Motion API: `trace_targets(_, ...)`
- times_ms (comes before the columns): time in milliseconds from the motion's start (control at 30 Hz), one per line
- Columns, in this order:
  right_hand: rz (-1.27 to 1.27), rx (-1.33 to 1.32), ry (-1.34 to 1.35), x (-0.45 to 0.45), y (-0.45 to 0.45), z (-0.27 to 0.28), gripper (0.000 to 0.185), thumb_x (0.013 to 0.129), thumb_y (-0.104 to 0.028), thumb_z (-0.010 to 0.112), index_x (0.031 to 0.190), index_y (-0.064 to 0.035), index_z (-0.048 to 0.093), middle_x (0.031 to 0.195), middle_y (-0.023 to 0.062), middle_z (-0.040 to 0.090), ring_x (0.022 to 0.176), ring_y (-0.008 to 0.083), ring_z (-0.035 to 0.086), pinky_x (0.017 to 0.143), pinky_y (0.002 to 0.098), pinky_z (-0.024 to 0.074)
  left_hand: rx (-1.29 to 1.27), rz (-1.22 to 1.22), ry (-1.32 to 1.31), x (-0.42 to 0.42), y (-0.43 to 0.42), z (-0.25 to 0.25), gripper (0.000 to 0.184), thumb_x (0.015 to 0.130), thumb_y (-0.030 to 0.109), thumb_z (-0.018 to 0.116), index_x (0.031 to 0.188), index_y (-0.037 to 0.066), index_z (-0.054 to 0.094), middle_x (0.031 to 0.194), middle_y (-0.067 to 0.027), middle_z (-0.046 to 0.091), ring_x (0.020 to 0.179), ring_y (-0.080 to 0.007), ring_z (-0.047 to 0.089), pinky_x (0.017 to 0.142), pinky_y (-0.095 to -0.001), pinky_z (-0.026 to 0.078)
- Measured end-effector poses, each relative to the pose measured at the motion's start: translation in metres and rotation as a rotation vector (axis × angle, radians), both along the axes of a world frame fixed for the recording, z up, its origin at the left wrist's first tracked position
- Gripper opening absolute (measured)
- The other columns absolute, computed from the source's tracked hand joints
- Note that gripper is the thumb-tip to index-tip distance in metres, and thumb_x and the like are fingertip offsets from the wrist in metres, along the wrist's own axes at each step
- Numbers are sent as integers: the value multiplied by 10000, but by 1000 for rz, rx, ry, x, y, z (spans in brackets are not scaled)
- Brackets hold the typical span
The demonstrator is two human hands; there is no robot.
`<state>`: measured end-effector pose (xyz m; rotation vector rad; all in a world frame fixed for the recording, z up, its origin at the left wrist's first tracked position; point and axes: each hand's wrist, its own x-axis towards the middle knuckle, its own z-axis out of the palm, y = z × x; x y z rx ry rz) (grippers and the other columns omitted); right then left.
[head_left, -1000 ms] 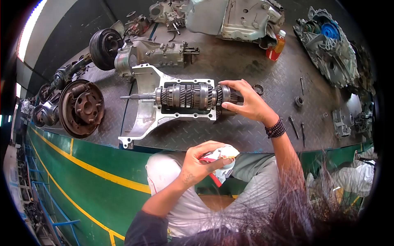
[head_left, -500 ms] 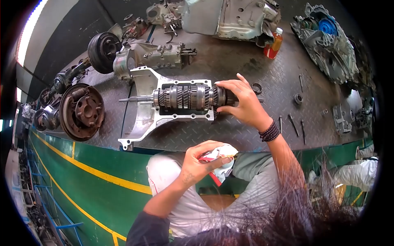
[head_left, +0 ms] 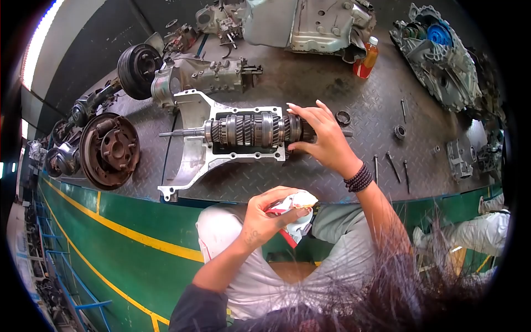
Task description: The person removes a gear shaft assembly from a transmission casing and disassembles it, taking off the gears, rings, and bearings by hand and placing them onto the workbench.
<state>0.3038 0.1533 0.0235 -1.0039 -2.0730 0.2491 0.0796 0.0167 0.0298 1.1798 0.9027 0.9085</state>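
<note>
Across the bench lies an open gearbox housing [head_left: 191,160], with a gear shaft [head_left: 243,130] set in it that carries several gears side by side. My right hand [head_left: 323,135], a beaded bracelet on its wrist, reaches over the shaft's right end. Its thumb and fingers span the dark gear [head_left: 292,128] there, gripping it from the near and far sides. Below the bench edge, my left hand [head_left: 268,216] is closed round a crumpled white and red rag [head_left: 298,214] over my lap. The palm hides part of the rag.
A metal ring [head_left: 343,117], a small gear [head_left: 400,131] and several bolts [head_left: 393,166] lie to the right. Behind stand another gearbox case [head_left: 204,76] and a bottle of reddish liquid [head_left: 366,58]. A rusty brake drum [head_left: 109,150] is at left.
My right hand has shifted very slightly along the gear, its fingertips a little more to the left. The rag has turned slightly in my left hand. The whole view has drifted a little.
</note>
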Motion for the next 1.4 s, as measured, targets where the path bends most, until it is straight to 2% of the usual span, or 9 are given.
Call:
trace_targets(200, 26, -37, -41, 5, 5, -1, 775, 786, -286, 917, 1480, -105, 623, 1445, 112, 679, 1332, 339, 609, 1264, 536, 347, -33, 2, 28, 3, 0, 5, 366, 890, 92, 885, 1224, -18, 787, 1224, -76, 750, 1102, -137, 701, 981, -289, 547)
trace_targets(300, 43, -6, -21, 5, 3, 0, 771, 813, -278, 900, 1505, -126, 596, 1431, 135, 679, 1315, 346, 613, 1210, 490, 415, -53, 14, -2, 2, -1, 3, 373, 892, 109, 893, 1227, -15, 786, 1219, -65, 748, 1096, -130, 698, 973, -283, 546)
trace_targets(500, 103, -222, 168, 3, -2, -1, 901, 765, -125, 923, 1574, -130, 527, 1479, 106, 663, 1350, 341, 611, 1187, 458, 445, -23, 28, -1, 0, 1, 2, 401, 888, 133, 906, 1238, -18, 782, 1213, -59, 746, 1090, -128, 696, 969, -280, 544)
trace_targets(800, 137, -208, 54, 7, -1, 11, 985, 795, -86, 881, 1657, -160, 409, 1477, 123, 648, 1302, 386, 611, 1164, 471, 456, 13, 20, 20, -5, 1, -1, 389, 888, 116, 897, 1236, -16, 784, 1216, -71, 752, 1098, -138, 702, 978, -286, 548)
trace_targets(1000, 165, -214, 7, 12, 4, 4, 1031, 782, -90, 900, 1674, -137, 385, 1538, 129, 613, 1369, 340, 616, 1174, 454, 470, 30, 12, 6, -7, -1, -2, 381, 884, 93, 893, 1235, -9, 787, 1210, -77, 760, 1095, -138, 706, 975, -288, 552)
trace_targets(1100, 159, -371, 174, 24, 3, 4, 1000, 795, -103, 901, 1661, -118, 401, 1561, 145, 592, 1351, 324, 639, 1160, 441, 491, 49, 22, 2, -8, 0, -3, 382, 885, 99, 895, 1236, -6, 787, 1205, -74, 761, 1090, -136, 707, 970, -286, 554)
trace_targets(1233, 40, -380, 31, 32, 0, 2, 692, 851, -135, 883, 1479, -46, 607, 1422, 143, 670, 1252, 297, 688, 1095, 417, 531, 22, 38, 7, -8, -1, 2, 386, 889, 110, 897, 1240, -7, 785, 1202, -74, 760, 1086, -135, 706, 966, -284, 554)
trace_targets(1267, 40, -363, 108, 29, -3, -1, 590, 860, -157, 882, 1394, -24, 669, 1351, 151, 694, 1194, 287, 708, 1054, 404, 549, 6, 39, 12, -8, -1, 4, 388, 890, 112, 897, 1241, -8, 785, 1201, -75, 760, 1085, -135, 706, 965, -284, 553)
trace_targets(1400, 16, -289, 83, 26, -4, 0, 591, 851, -173, 890, 1381, -16, 683, 1339, 165, 696, 1177, 307, 715, 1047, 392, 550, -7, 33, 13, -7, 0, 0, 395, 886, 115, 902, 1242, -8, 783, 1200, -71, 756, 1084, -137, 707, 966, -285, 552)
